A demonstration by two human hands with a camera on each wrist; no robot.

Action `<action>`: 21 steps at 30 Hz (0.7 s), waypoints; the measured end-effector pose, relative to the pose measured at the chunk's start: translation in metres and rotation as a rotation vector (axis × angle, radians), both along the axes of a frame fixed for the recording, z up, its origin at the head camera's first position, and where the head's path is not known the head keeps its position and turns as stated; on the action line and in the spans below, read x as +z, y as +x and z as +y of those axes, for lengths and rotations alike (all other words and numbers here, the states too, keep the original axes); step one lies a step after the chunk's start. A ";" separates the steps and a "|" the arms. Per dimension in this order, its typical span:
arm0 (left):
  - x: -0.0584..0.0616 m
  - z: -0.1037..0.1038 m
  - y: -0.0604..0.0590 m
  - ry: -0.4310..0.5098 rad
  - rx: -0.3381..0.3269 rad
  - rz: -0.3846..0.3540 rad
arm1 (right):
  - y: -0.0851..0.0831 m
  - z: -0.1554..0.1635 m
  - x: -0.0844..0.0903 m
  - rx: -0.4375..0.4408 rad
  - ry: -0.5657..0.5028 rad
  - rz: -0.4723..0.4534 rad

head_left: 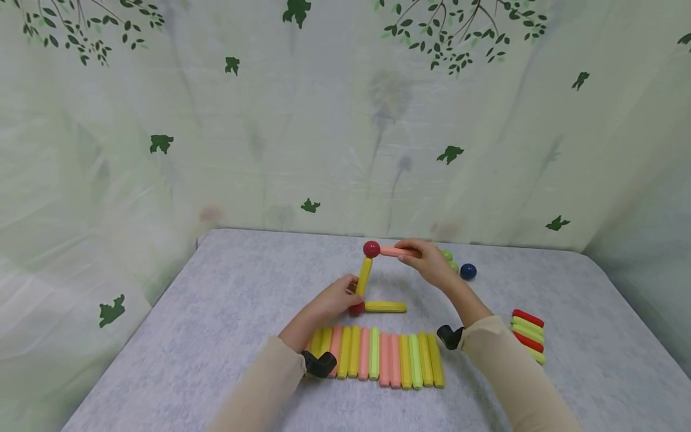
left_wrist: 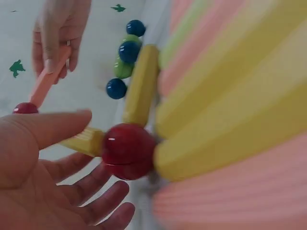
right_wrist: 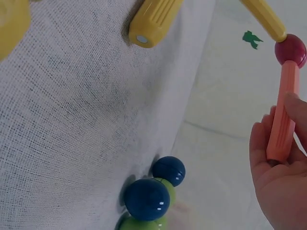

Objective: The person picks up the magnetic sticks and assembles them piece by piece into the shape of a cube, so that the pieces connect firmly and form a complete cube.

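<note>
In the head view, my right hand pinches a pink magnetic stick between thumb and fingers. The stick's far end meets a red ball on top of a leaning yellow stick. At the bottom of that stick is another red ball, from which a second yellow stick lies along the table to the right. My left hand is around the leaning stick's lower part, thumb on one side and loosely spread fingers on the other, close by the lower ball.
A row of yellow, pink and green sticks lies in front, partly under the left wrist. Red and green sticks are stacked to the right. Behind the right hand sit blue balls and green balls. A patterned curtain hangs beyond the table.
</note>
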State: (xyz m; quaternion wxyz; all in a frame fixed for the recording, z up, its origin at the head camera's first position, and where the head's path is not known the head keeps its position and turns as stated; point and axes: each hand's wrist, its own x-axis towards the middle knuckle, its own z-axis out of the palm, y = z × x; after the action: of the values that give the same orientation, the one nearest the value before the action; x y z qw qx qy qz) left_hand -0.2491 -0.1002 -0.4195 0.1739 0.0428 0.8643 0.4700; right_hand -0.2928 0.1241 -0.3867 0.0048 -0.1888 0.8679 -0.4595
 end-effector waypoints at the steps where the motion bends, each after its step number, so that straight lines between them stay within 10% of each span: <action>1: 0.003 0.001 -0.003 0.005 0.015 -0.006 | 0.000 0.000 0.000 0.000 0.000 0.002; 11: 0.021 0.025 -0.040 0.429 0.123 0.147 | 0.000 -0.001 0.003 -0.002 -0.002 0.009; 21: 0.022 0.035 -0.044 0.480 0.212 0.143 | 0.001 0.028 -0.003 -0.010 -0.081 -0.038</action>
State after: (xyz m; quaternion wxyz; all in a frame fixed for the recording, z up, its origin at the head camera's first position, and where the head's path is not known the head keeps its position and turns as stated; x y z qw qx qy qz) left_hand -0.2929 -0.0649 -0.3980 0.0471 0.0250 0.7379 0.6728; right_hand -0.2919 0.1517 -0.3899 0.0115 -0.1757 0.8492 -0.4979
